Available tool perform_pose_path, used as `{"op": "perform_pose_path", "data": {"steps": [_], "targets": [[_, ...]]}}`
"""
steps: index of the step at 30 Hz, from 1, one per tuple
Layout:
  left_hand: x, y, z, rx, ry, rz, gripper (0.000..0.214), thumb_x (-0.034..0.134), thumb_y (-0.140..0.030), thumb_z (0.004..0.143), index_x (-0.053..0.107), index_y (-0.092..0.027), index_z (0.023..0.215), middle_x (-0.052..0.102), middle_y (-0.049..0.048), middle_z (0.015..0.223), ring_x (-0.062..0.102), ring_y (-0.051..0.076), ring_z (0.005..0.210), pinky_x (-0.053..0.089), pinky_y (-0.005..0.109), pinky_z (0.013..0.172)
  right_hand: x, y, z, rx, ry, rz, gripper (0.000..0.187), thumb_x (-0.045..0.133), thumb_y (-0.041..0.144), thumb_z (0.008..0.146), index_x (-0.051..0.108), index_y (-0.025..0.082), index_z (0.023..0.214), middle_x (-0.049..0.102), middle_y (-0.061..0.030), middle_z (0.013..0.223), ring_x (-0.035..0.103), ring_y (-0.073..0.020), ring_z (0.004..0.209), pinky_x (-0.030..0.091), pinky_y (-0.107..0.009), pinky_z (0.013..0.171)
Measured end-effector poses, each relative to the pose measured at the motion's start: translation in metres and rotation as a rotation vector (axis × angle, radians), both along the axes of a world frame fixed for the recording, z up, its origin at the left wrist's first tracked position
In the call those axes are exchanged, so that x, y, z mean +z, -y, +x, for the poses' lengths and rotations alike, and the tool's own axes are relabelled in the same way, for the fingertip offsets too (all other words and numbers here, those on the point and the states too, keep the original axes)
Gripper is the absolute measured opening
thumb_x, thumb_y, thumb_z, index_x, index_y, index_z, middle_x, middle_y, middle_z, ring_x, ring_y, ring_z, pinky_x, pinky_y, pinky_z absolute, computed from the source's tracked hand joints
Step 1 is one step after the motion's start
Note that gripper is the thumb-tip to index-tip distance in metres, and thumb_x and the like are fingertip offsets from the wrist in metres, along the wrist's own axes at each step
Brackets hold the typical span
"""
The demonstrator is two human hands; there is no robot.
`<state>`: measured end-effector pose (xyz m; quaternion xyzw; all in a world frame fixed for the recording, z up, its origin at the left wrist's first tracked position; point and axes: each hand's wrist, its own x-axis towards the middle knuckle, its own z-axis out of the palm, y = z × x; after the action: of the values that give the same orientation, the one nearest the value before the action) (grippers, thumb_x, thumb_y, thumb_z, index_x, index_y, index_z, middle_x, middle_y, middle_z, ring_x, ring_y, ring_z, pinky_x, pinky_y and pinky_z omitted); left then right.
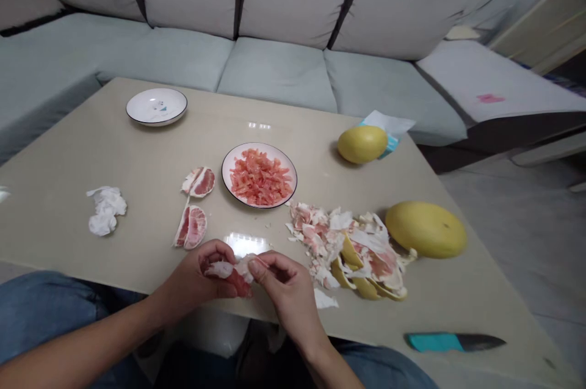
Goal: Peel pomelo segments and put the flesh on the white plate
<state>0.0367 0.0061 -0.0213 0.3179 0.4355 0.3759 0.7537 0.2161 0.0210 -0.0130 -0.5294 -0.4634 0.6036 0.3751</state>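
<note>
My left hand (196, 279) and my right hand (286, 291) meet at the table's near edge, both closed on one pink pomelo segment (233, 276) with white membrane on it. The left hand cups it from the left; the right thumb and fingers pinch its membrane at the right end. Two more pomelo segments (191, 227) (200, 182) lie on the table just beyond my left hand. A white plate of peeled pink pulp (259, 176) sits behind them, at the middle of the table.
A heap of peel and membrane scraps (352, 251) lies right of my hands. Two whole yellow pomelos (425, 229) (362, 143), a teal-handled knife (453, 342), a crumpled tissue (105, 210), an empty plate (156, 106) and a tissue pack (389, 126) are on the beige table (68, 163). A grey sofa (274, 41) is behind.
</note>
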Motion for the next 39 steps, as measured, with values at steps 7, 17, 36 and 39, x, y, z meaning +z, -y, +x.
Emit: {"op": "perform_pose_path", "data": {"steps": [7,17,36,39], "targets": [[-0.003,0.0,-0.001,-0.015,0.101,0.043,0.039,0.084,-0.017,0.063,0.052,-0.02,0.087,0.077,0.0034,0.075,0.072,0.018,0.07,0.049,0.027,0.07,0.002,0.0,0.002,0.058,-0.15,-0.083,0.031,0.073,0.046,0.075,0.066,0.017,0.068,0.064,0.0006,0.06,0.056,-0.0116,0.057,0.044,-0.022,0.058],[-0.01,-0.002,-0.002,0.037,-0.095,0.195,0.03,0.084,-0.017,0.061,0.062,-0.019,0.081,0.069,0.0001,0.083,0.067,0.017,0.078,0.049,0.027,0.071,0.002,-0.003,0.004,0.227,0.07,0.092,0.023,0.071,0.038,0.078,0.068,0.019,0.091,0.065,-0.0034,0.089,0.058,-0.0179,0.083,0.044,-0.028,0.076],[-0.001,0.0,0.0,-0.133,-0.025,0.005,0.024,0.076,-0.03,0.074,0.059,-0.016,0.085,0.078,0.0052,0.079,0.072,0.019,0.078,0.052,0.033,0.078,0.009,0.004,-0.002,0.169,0.231,0.195,0.023,0.065,0.032,0.082,0.071,0.017,0.065,0.06,-0.0003,0.062,0.051,-0.0144,0.063,0.038,-0.025,0.061],[0.001,0.0,-0.001,-0.126,-0.016,0.02,0.024,0.077,-0.029,0.074,0.06,-0.016,0.084,0.078,0.0058,0.08,0.072,0.019,0.078,0.051,0.031,0.076,0.006,0.005,-0.002,0.147,0.178,0.11,0.026,0.065,0.037,0.081,0.07,0.016,0.066,0.062,-0.0019,0.063,0.053,-0.0158,0.065,0.039,-0.026,0.062]]}}
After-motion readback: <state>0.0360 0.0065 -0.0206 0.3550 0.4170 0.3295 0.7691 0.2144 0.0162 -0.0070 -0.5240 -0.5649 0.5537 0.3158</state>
